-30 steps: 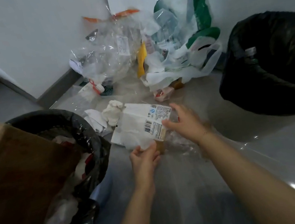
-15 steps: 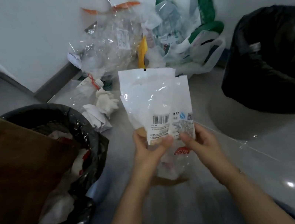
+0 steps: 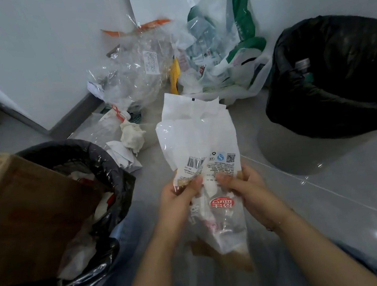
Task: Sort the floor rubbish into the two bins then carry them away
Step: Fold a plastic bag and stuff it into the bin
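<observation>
Head view: the left hand (image 3: 180, 195) and right hand (image 3: 244, 187) both pinch a white plastic food wrapper (image 3: 198, 141), held upright above the floor (image 3: 340, 192) between the bins. Left black-lined bin (image 3: 112, 170) holds a cardboard box (image 3: 19, 211); right black-lined bin (image 3: 335, 73) stands apart. Plastic bags (image 3: 223, 44) pile at the wall.

White wrapper (image 3: 197, 141) showing black barcode, blue round logo and a red label with white script. Both bin liners (image 3: 337, 83) looking black, cardboard box (image 3: 19, 208) brown; carrier bag (image 3: 238, 42) showing white with green bands, floor (image 3: 340, 192) glossy grey.
</observation>
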Available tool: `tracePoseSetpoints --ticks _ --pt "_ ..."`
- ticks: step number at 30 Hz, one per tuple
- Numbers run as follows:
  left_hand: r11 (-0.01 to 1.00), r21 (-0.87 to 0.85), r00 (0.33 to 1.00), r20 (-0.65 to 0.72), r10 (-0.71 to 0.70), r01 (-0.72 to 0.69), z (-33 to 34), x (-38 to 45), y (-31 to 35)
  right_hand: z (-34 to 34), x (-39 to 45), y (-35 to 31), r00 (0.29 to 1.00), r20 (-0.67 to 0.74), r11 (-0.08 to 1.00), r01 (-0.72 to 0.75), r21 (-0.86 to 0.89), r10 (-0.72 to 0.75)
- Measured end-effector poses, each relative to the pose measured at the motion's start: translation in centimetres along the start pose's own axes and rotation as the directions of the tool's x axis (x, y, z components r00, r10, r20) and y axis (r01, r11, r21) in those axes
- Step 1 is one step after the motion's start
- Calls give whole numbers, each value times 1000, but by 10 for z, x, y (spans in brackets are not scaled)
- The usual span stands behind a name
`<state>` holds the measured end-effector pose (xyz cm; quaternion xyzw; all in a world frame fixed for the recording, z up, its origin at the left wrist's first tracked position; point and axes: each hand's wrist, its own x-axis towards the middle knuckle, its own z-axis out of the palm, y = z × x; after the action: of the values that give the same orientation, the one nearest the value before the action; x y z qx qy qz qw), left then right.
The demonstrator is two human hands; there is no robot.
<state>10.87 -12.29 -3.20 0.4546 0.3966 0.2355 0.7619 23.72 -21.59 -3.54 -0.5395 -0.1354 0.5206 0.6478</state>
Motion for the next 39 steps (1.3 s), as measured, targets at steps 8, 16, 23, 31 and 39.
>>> tracePoseSetpoints --ticks 8,16,23,31,39 --pt "997 -70 996 82 24 -18 -17 6 14 -9 9 -3 997 23 974 -81 210 78" --pt "976 -160 989 7 -148 147 -21 9 12 -20 12 1 997 49 991 -69 117 64" --pt "887 -88 868 273 -416 453 -22 -17 28 -35 -6 -16 976 57 865 214 -453 -212" --pt "863 446 933 144 -330 237 -6 -40 30 -28 -28 -30 930 196 664 359 -656 -310" --pt "946 325 988 -149 43 8 8 -68 50 -36 -60 -55 934 183 838 355 -413 -306"
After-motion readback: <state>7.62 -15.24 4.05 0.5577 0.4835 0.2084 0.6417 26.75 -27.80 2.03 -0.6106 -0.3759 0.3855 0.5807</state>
